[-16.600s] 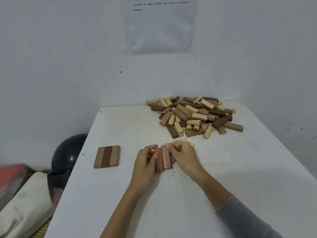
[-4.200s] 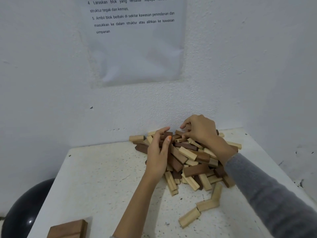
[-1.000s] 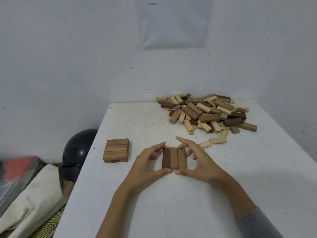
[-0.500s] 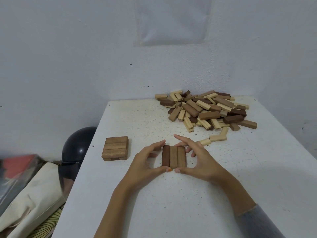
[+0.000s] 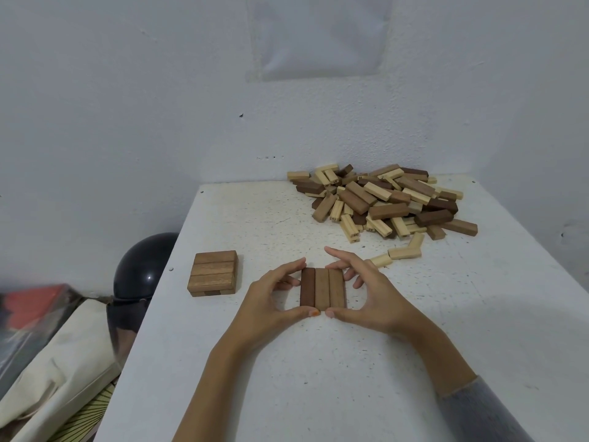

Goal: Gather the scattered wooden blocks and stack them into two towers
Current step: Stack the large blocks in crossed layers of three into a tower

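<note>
We are looking down on a white table (image 5: 318, 378), its top speckled and scuffed, pushed into a corner of pale, rough-plastered wall (image 5: 127, 122). Flat on it lies a row of three blocks (image 5: 322, 292), one dark and two mid-brown, packed side by side. Both hands are clamped round that row: the left hand (image 5: 271, 301) curls in from the row's left, thumb tip at its near end and forefinger at its far end, and the right hand (image 5: 373, 301) mirrors it from the right, a grey sleeve (image 5: 484, 409) trailing behind. Left of the row and apart from it sits a two-layer stack (image 5: 213, 272), its top blocks running crosswise. Beyond the row to the right, up against the wall, sprawls the pile of blocks (image 5: 379, 199), light and dark jumbled together, and a few pale blocks (image 5: 403, 252) lie loose between pile and row. High above the row a sheet of paper (image 5: 318, 36) hangs on the wall, its print out of view. Off the table's edge, left of the row, we see a shiny black dome (image 5: 143, 266), a cream bag (image 5: 63, 362) and a blurred red thing (image 5: 28, 301).
</note>
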Action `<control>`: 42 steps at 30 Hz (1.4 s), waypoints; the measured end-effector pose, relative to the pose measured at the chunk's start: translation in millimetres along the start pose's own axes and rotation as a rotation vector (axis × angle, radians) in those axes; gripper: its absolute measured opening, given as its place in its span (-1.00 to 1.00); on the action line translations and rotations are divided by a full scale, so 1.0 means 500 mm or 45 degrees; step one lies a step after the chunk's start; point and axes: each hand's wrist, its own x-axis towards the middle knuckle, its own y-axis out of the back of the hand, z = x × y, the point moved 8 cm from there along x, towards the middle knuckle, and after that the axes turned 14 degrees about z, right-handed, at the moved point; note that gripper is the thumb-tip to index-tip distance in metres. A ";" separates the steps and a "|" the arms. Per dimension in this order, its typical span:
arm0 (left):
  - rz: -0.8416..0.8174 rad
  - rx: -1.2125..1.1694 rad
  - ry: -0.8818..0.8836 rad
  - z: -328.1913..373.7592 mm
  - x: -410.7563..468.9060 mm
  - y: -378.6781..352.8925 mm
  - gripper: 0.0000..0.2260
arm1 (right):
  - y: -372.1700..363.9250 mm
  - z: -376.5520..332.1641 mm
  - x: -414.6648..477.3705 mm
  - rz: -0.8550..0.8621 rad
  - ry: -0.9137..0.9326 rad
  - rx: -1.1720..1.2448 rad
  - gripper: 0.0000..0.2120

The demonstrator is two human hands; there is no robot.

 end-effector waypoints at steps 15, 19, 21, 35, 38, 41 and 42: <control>-0.001 -0.008 -0.013 0.003 0.000 -0.001 -0.31 | 0.003 0.002 0.000 0.009 -0.001 0.032 -0.15; 0.000 -0.008 -0.012 0.004 -0.001 0.000 -0.32 | 0.004 0.005 -0.001 0.023 -0.001 0.046 -0.18; 0.002 -0.005 -0.010 0.004 -0.002 0.000 -0.32 | 0.004 0.006 -0.001 0.024 -0.011 0.052 -0.19; 0.018 0.022 0.008 0.002 -0.003 0.000 -0.34 | 0.003 0.005 -0.001 0.027 -0.027 0.053 -0.23; 0.023 0.014 0.011 0.003 -0.004 0.002 -0.34 | 0.004 0.001 0.000 0.023 -0.021 0.041 -0.22; 0.037 0.003 0.022 0.007 -0.004 0.007 -0.33 | 0.005 -0.006 0.002 0.019 -0.012 0.048 -0.23; 0.044 -0.003 0.024 0.009 -0.004 0.011 -0.33 | 0.006 -0.010 0.004 0.020 0.000 0.050 -0.24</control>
